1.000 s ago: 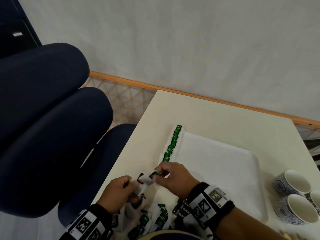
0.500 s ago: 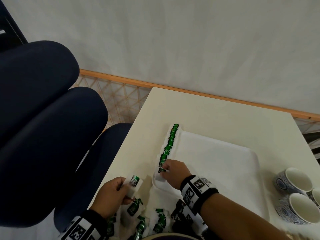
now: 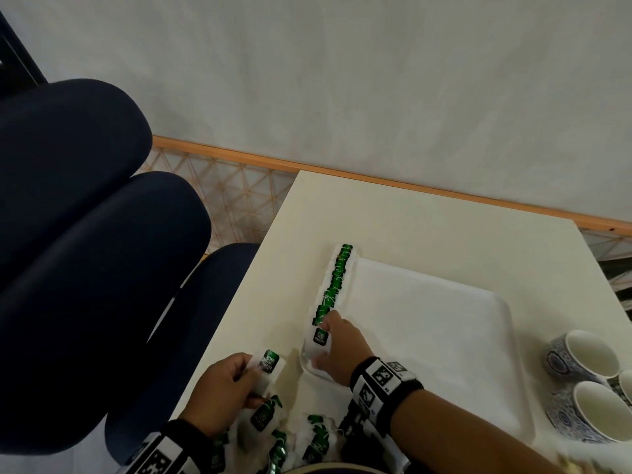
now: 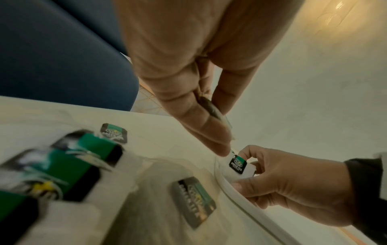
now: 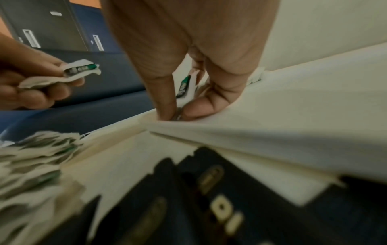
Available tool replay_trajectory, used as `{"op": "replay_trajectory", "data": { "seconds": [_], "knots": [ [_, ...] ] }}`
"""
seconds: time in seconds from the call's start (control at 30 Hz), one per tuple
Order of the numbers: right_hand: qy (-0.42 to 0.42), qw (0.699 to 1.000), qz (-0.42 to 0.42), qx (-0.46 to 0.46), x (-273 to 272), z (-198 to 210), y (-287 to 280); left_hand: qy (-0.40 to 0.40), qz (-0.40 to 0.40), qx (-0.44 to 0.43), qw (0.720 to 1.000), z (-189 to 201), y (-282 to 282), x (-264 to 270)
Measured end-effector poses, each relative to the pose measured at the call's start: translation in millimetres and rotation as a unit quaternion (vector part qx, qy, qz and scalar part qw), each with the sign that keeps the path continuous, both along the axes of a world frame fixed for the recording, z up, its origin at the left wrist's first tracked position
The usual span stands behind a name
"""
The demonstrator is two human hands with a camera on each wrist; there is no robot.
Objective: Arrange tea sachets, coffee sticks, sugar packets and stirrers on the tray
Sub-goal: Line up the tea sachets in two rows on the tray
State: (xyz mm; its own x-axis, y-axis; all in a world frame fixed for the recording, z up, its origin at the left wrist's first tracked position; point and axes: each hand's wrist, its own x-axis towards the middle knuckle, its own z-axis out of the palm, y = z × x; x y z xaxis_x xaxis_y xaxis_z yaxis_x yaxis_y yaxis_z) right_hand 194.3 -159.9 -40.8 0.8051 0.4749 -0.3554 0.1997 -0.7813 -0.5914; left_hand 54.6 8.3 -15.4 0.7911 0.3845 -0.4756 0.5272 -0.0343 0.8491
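The right hand (image 3: pixel 337 350) is pinching a tea sachet (image 3: pixel 319 340) between thumb and fingers and setting it at the near end of the row of sachets (image 3: pixel 337 282) lining the tray's (image 3: pixel 444 336) left rim. That row is running lengthwise away from the person, its sachets overlapping and their green tags facing up, so the next free spot seems to lie just nearer the person than the right hand's sachet, at the tray's near left corner. The left hand (image 3: pixel 222 391) is hovering off the tray, just left of that corner, gripping a second sachet (image 3: pixel 268 366) with curled fingers, tag end pointing up and away. This spare sachet is lying left of and slightly nearer than the right hand; the two hands are close but not touching. The right hand is the one over the tray, so it looks better placed to take the spare and lay it down. The tray is holding only the sachet row; the rest of its floor is bare. Loose sachets (image 3: pixel 290 436) are lying in a heap on the table (image 3: pixel 410 227) at the near edge, beside dark packets (image 5: pixel 209 199), too blurred to identify. Three cups (image 3: pixel 588 381) are standing right of the tray, empty as far as can be seen.
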Motion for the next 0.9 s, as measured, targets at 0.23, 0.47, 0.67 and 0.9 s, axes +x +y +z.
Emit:
{"op": "replay_trajectory", "data": {
  "seconds": [0.23,0.47,0.67,0.9],
  "knots": [
    [-0.013,1.000,-0.020,0.019,-1,1,1,0.000,-0.013,0.011,1.000,0,-1,1],
    [-0.051,0.993,-0.020,0.105,-9,17,-3,-0.019,0.009,0.010,1.000,1,-7,4],
    [0.117,0.976,0.125,0.136,-23,17,-1,-0.048,-0.019,0.000,0.999,7,-19,16],
    [0.010,0.997,0.057,0.058,-11,13,-14,-0.042,0.020,0.032,0.998,4,-9,13]
  ]
}}
